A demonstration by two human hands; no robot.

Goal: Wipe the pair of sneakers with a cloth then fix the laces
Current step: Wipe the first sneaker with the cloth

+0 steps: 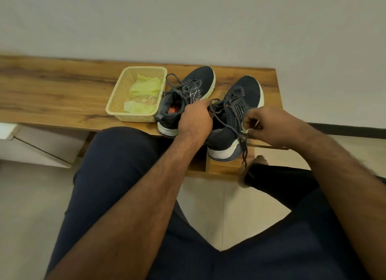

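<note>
Two dark grey sneakers with pale soles stand side by side on a wooden bench (62, 91), toes pointing at the wall. The left sneaker (188, 85) has loose laces spread over its tongue. The right sneaker (240, 104) overhangs the bench's near edge with its heel. My left hand (195, 119) pinches one lace end at this shoe's collar. My right hand (265, 125) pinches the other lace (243, 150), whose end dangles below the bench edge. A yellow-green cloth (146, 87) lies crumpled in a cream basket (117, 104).
The cream plastic basket sits on the bench just left of the sneakers. My knees in dark trousers (117, 175) are close under the bench edge. A bare foot (254, 165) rests on the tiled floor below. A plain wall rises behind the bench.
</note>
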